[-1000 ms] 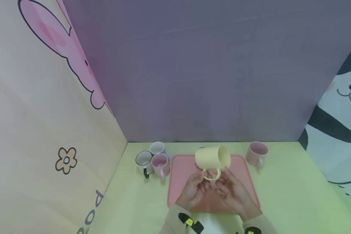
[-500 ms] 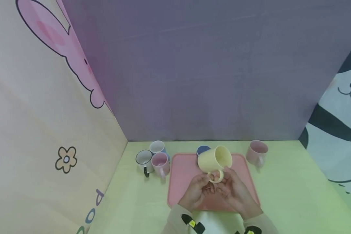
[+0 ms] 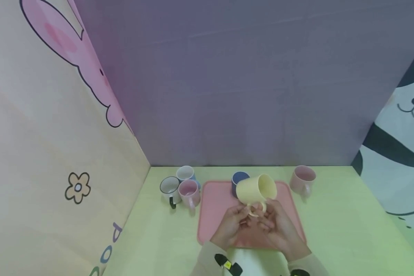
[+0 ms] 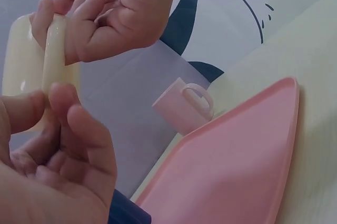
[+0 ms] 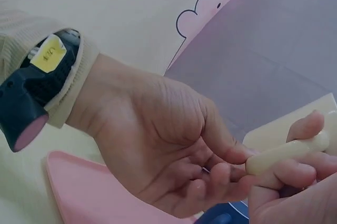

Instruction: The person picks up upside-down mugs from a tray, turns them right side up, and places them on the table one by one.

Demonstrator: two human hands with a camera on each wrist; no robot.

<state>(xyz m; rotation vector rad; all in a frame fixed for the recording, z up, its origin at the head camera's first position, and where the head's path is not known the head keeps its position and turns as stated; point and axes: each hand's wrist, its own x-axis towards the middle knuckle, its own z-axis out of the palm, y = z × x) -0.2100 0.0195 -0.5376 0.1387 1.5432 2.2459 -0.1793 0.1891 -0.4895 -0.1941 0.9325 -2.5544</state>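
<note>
A pale yellow mug (image 3: 251, 191) is held up over the pink tray (image 3: 212, 218), tilted on its side with its mouth facing right and its handle toward me. My left hand (image 3: 231, 225) pinches one end of the handle between thumb and fingertips. At the other end, close to the mug's body, my right hand (image 3: 280, 226) grips the handle (image 5: 279, 155) with thumb and fingers. A dark blue mug (image 3: 237, 184) stands on the far part of the tray, partly hidden behind the yellow one.
Left of the tray, a black-rimmed white mug (image 3: 168, 191), a light blue mug (image 3: 187, 174) and a pink mug (image 3: 189, 191) stand close together. Another pink mug (image 3: 301, 182) stands beyond the tray's right side. A grey-purple wall (image 3: 248, 96) bounds the table behind.
The yellow mug and both hands have shifted slightly right. Its mouth has turned a little more toward me, and the dark blue mug behind it has come into view.
</note>
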